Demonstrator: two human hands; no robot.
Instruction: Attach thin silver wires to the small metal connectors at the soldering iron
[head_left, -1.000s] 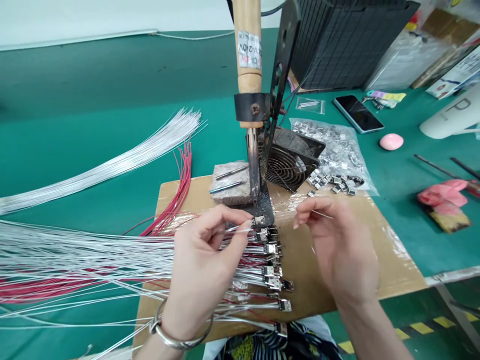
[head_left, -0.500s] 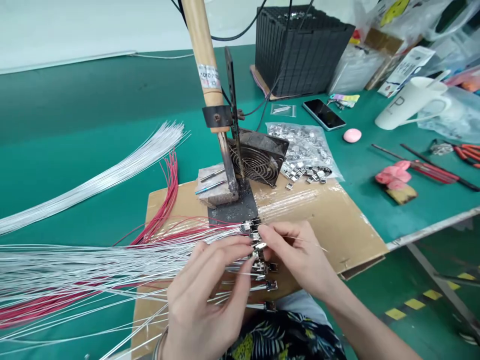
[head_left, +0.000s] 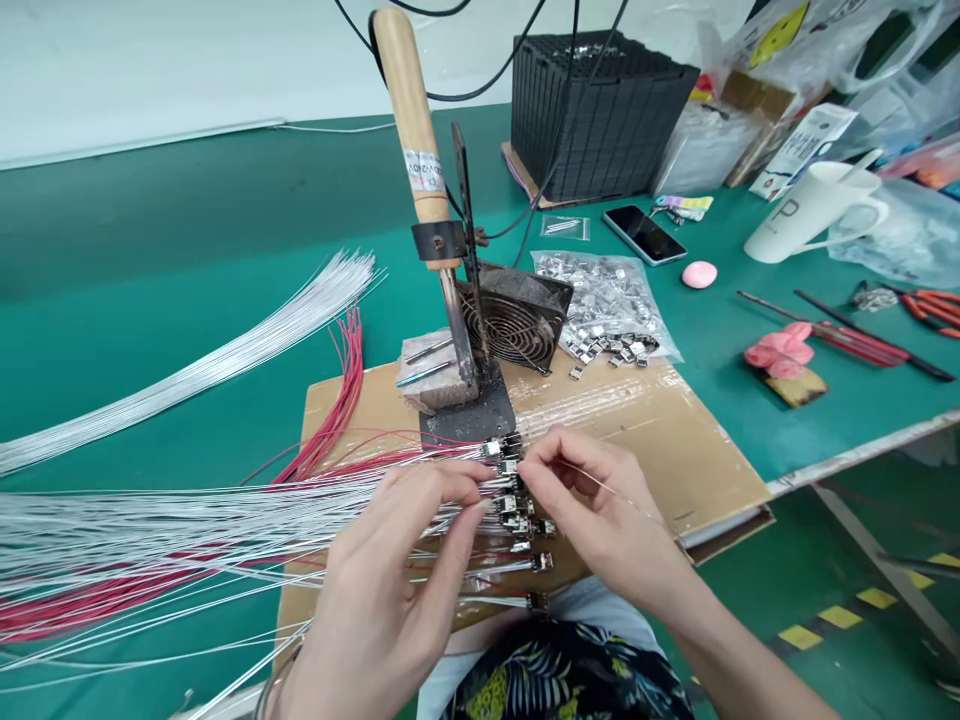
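Observation:
A row of small metal connectors (head_left: 517, 505) with silver and red wires runs down the cardboard sheet (head_left: 645, 440), and the wires fan out left into a long bundle (head_left: 187, 520). My left hand (head_left: 397, 570) pinches wires just left of the connectors. My right hand (head_left: 592, 500) sits right of the row, holding a thin silver wire (head_left: 622, 497) between its fingers. Both hands hide part of the row. Above them, a wooden-handled soldering iron (head_left: 412, 110) is clamped with its tip down, by a dark metal plate (head_left: 469, 418).
A fan guard (head_left: 517, 320) and a stone block with solder sticks (head_left: 431, 370) stand behind the iron. A plastic bag of connectors (head_left: 600, 295) lies to the right, with a phone (head_left: 643, 235), white mug (head_left: 810, 215), black crate (head_left: 600, 115) and red-handled pliers (head_left: 930, 310) beyond.
The view has swung, bringing the mug and pliers in. My hands have closed in on the connector row, and my right hand has moved left with its thin wire.

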